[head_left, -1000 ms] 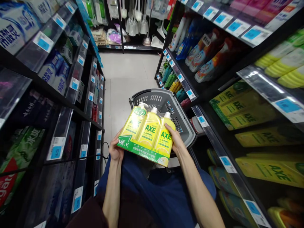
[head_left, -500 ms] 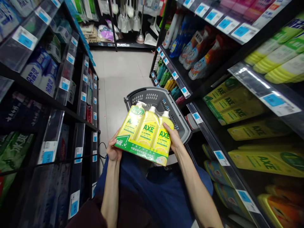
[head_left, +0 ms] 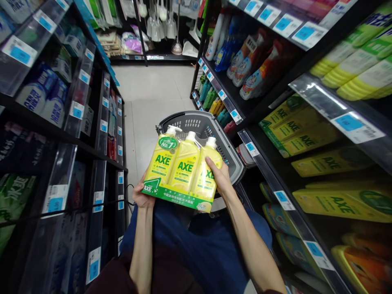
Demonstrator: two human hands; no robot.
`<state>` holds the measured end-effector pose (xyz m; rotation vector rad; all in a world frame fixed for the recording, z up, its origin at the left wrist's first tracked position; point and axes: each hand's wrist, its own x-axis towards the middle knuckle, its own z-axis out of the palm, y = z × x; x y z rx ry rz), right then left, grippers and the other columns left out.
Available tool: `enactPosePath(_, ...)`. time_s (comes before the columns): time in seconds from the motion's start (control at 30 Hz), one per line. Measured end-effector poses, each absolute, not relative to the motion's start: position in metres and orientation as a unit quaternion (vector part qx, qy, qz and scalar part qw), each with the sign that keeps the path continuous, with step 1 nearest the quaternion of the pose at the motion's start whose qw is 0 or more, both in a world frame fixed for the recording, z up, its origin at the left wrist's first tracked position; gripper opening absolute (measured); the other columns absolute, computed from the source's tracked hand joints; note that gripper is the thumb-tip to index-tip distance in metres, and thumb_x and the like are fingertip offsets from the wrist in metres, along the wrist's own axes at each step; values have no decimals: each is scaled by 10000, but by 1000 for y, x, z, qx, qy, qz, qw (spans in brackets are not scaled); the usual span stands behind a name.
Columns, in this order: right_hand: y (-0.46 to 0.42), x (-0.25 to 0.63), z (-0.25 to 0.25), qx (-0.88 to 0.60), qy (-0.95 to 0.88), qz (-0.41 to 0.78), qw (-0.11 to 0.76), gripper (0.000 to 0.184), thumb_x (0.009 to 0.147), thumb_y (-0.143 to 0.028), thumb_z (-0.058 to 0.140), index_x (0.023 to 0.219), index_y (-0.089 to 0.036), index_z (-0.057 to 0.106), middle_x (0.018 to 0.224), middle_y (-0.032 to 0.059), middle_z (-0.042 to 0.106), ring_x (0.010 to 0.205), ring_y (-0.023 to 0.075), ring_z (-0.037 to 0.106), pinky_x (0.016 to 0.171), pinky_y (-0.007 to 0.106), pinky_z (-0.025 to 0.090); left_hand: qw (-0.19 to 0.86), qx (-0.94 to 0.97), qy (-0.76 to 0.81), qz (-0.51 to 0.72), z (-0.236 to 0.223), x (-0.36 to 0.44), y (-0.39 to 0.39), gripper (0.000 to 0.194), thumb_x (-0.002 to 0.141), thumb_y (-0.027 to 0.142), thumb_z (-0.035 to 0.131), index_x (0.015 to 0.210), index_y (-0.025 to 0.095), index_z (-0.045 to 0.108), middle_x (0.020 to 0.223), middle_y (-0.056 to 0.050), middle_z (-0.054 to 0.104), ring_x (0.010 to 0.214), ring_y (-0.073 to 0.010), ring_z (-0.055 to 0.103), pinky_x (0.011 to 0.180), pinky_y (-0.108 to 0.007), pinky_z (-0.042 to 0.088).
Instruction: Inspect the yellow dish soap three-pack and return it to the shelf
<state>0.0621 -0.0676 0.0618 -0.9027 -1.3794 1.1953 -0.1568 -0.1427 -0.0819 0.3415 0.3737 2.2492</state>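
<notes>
Both my hands hold a shrink-wrapped pack of dish soap (head_left: 183,167), three yellow AXE bottles side by side with a green band along the bottom; the left bottle has a pump top. My left hand (head_left: 144,195) grips the lower left corner, fingers mostly hidden beneath. On the right side my right hand (head_left: 221,178) closes round the last bottle, thumb lying across its front. The pack is tilted, its front facing up at me. Behind and partly under it in view is a grey shopping basket (head_left: 225,141), its near part hidden by the pack and my arm.
Shelves with price tags rise on both sides. More yellow AXE packs (head_left: 298,124) lie on the right shelf (head_left: 272,175), below spray bottles (head_left: 260,75). Toothpaste boxes (head_left: 45,96) fill the left shelf. Pale floor tiles (head_left: 153,87) lead to a rack with dustpans (head_left: 190,48).
The pack has shifted slightly left in view and shows more upright and larger, with both hands still on it. The whole view has moved a little.
</notes>
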Motion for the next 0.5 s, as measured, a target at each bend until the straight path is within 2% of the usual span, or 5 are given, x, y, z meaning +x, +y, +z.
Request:
enactPosePath(0.13, -72, 63, 65, -361, -617, 431, 551, 567, 697, -443, 773, 1174, -179, 614, 1040, 66, 711, 870, 203, 674, 732, 265, 550, 400, 177, 131, 890, -82, -159, -147, 448, 632, 367, 581, 1002, 141, 693, 964, -71, 730, 1030, -327, 641, 808, -389, 553)
enactPosePath(0.3, -78, 61, 71, -339, -646, 392, 560, 496, 713, -427, 760, 1125, -189, 616, 972, 48, 701, 821, 187, 655, 721, 256, 539, 393, 197, 132, 888, -80, -159, -151, 427, 679, 374, 556, 1043, 191, 685, 1035, -11, 725, 1143, -332, 588, 824, -364, 534)
enactPosePath(0.5, -85, 62, 79, -300, -646, 390, 583, 624, 669, -426, 784, 1209, -197, 569, 1045, 63, 682, 894, 211, 645, 799, 280, 520, 360, 209, 163, 895, -84, -158, -152, 474, 646, 438, 548, 1048, 234, 696, 1077, -2, 721, 1190, -396, 546, 871, -485, 528)
